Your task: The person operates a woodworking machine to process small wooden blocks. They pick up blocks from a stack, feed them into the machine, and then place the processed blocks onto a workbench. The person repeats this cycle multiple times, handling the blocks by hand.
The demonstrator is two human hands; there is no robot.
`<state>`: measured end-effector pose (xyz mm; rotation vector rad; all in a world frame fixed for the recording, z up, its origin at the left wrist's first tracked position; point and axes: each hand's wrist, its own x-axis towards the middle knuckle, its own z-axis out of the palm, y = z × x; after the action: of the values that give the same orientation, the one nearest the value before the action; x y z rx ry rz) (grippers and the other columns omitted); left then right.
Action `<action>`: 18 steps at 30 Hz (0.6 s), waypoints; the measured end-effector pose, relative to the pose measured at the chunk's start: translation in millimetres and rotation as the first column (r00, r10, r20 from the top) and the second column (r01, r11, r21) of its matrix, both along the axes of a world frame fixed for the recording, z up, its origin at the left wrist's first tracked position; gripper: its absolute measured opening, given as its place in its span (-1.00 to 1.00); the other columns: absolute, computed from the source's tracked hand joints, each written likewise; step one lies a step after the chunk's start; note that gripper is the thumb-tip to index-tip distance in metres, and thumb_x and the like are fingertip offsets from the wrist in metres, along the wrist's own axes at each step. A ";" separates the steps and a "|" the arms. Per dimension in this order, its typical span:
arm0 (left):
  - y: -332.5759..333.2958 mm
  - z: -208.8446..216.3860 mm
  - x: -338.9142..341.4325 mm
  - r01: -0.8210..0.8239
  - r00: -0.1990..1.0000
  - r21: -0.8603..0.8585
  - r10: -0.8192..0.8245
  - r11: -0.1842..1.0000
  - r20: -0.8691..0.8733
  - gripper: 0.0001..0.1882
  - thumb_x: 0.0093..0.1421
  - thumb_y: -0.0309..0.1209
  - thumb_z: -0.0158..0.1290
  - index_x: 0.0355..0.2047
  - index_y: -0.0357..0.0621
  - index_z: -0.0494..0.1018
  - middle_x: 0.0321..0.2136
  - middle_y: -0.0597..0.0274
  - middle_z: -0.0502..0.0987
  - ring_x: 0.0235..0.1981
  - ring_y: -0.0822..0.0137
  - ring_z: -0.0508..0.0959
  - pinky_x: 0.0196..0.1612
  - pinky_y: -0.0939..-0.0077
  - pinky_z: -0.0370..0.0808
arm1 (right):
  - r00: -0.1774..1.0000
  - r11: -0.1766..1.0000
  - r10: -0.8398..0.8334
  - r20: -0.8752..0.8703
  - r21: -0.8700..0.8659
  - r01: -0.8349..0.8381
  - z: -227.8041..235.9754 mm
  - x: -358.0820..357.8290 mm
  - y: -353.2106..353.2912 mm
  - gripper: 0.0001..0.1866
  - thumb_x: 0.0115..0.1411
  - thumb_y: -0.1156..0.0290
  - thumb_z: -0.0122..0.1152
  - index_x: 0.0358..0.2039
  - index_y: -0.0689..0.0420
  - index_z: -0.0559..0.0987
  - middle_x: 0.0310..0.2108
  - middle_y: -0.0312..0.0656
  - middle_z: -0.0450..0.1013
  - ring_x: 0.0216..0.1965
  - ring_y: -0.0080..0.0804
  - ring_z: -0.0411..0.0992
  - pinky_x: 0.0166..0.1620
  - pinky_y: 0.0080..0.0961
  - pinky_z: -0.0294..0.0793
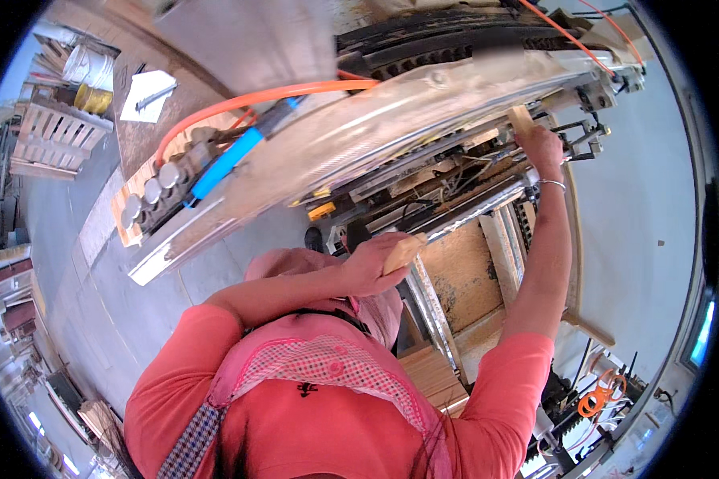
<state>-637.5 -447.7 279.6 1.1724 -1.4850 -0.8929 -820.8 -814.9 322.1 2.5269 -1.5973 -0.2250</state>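
Observation:
My left hand (pixel 367 266) is closed round a small pale wooden block (pixel 405 253), held close in front of my waist. Stretched far out to the right, my right hand (pixel 541 150) grips a light wood piece (pixel 522 120) at the right end of a long machine (pixel 423 191). That piece sits over the machine's metal rails, and I cannot tell whether it touches them. A bracelet circles my right wrist. A long dusty machine beam (pixel 359 136) runs slantwise above both hands.
An orange hose (pixel 240 102) and a blue tube (pixel 228 164) lie along the beam's left end, near round metal knobs (pixel 152 190). Below the rails is a dusty wooden panel (pixel 459 275). Stacked boards (pixel 431 375) stand close by my right side. A slatted wooden crate (pixel 56 137) is at far left.

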 end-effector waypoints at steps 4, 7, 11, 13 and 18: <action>3.1 -8.2 -0.5 0.020 0.999 -0.018 -0.019 1.000 0.051 -0.74 0.05 -0.35 0.05 -0.28 -0.26 0.40 -0.21 -0.03 0.44 -0.07 -0.01 0.39 -0.05 0.26 0.38 | 1.000 0.999 -0.028 0.003 0.017 0.028 2.1 1.3 2.4 -0.45 -0.06 -0.13 0.14 -0.42 0.20 0.55 -0.39 0.08 0.50 -0.29 -0.02 0.48 -0.19 -0.19 0.46; 1.5 -6.6 0.2 0.024 0.999 -0.018 -0.023 1.000 0.033 -0.76 0.06 -0.31 0.04 -0.36 -0.25 0.41 -0.26 -0.04 0.45 -0.08 0.00 0.40 -0.08 0.26 0.39 | 0.997 0.997 -0.059 -0.055 0.039 0.062 -4.3 -6.2 -6.7 -0.44 -0.05 -0.13 0.14 -0.38 0.19 0.53 -0.37 0.07 0.49 -0.26 -0.01 0.46 -0.19 -0.18 0.44; 3.2 -6.8 -0.5 -0.010 1.000 0.012 0.010 1.000 0.025 -0.76 0.05 -0.31 0.06 -0.38 -0.25 0.40 -0.25 -0.06 0.45 -0.11 0.00 0.41 -0.09 0.27 0.40 | 0.998 0.999 -0.048 -0.027 0.024 0.049 -8.8 -6.3 -9.4 -0.43 -0.06 -0.14 0.14 -0.37 0.19 0.53 -0.37 0.07 0.49 -0.26 0.00 0.46 -0.18 -0.17 0.43; 4.8 -5.8 0.2 -0.016 1.000 0.095 0.014 0.995 0.019 -0.73 0.03 -0.30 0.08 -0.37 -0.27 0.41 -0.24 -0.08 0.44 -0.12 0.00 0.42 -0.10 0.27 0.40 | 0.999 0.999 -0.033 -0.020 0.034 0.033 -7.3 -7.2 -7.0 -0.43 -0.06 -0.14 0.15 -0.36 0.19 0.53 -0.37 0.08 0.49 -0.26 0.01 0.46 -0.19 -0.17 0.43; 5.6 1.4 0.6 -0.026 0.999 0.118 0.029 0.993 -0.021 -0.69 0.01 -0.31 0.11 -0.31 -0.28 0.41 -0.20 -0.08 0.43 -0.14 -0.02 0.44 -0.11 0.28 0.40 | 1.000 1.000 -0.024 0.016 0.008 0.024 -11.1 -11.4 -7.3 -0.44 -0.07 -0.13 0.15 -0.38 0.20 0.53 -0.38 0.10 0.49 -0.28 0.02 0.46 -0.19 -0.17 0.43</action>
<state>-636.9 -442.1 280.9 1.2611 -1.4102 -0.9832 -832.2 -822.2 311.0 2.5227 -1.6367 -0.2137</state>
